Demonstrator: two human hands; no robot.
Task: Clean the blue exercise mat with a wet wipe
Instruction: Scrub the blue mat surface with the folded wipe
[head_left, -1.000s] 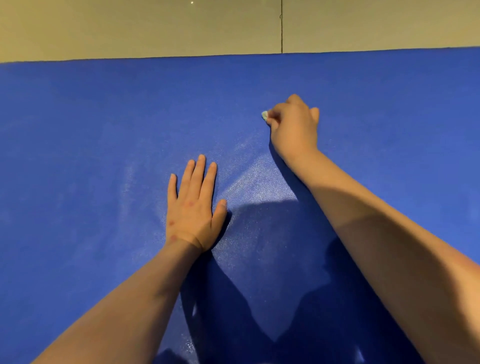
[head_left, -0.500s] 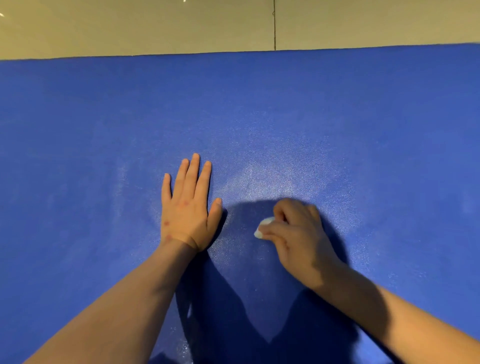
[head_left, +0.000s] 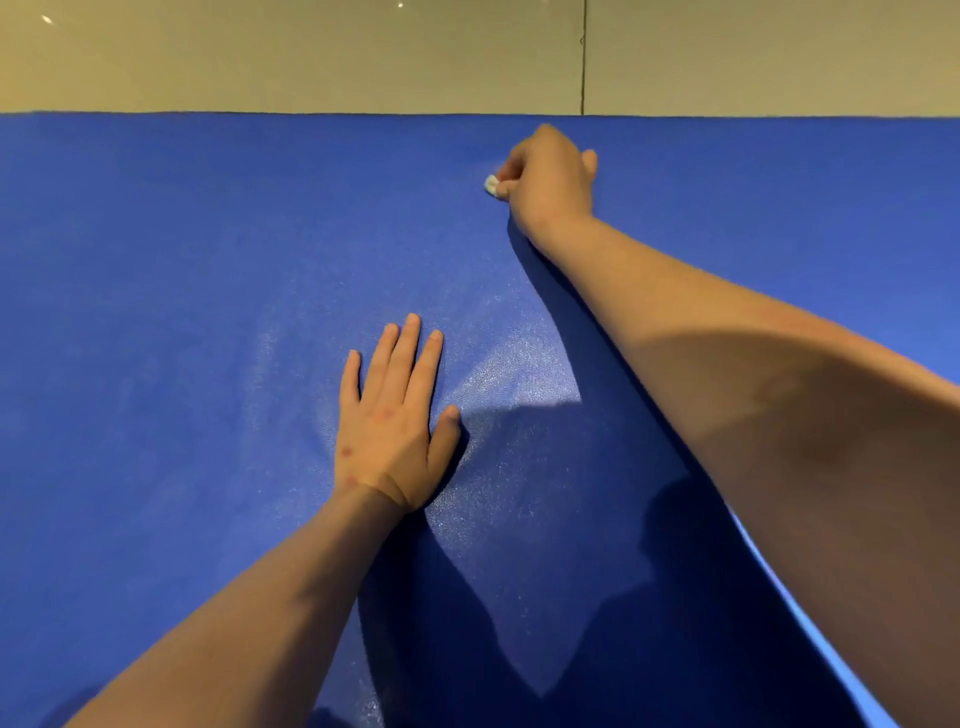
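Observation:
The blue exercise mat (head_left: 182, 312) fills most of the view, with a shiny damp patch near its middle. My left hand (head_left: 389, 421) rests flat on the mat, fingers straight and together, pointing away from me. My right hand (head_left: 550, 182) is stretched far out near the mat's far edge, fingers curled round a small crumpled white wet wipe (head_left: 492, 185) pressed against the mat. Only a small corner of the wipe shows at the left of the fist.
Beyond the mat's far edge lies a beige tiled floor (head_left: 311, 57) with a dark grout line (head_left: 584, 62). A lighter blue strip (head_left: 789, 597) shows beside my right forearm at the lower right. My arms cast dark shadows on the mat.
My right hand has swept with the wipe from close beside my left hand out to the mat's far edge. My left hand has stayed flat in place.

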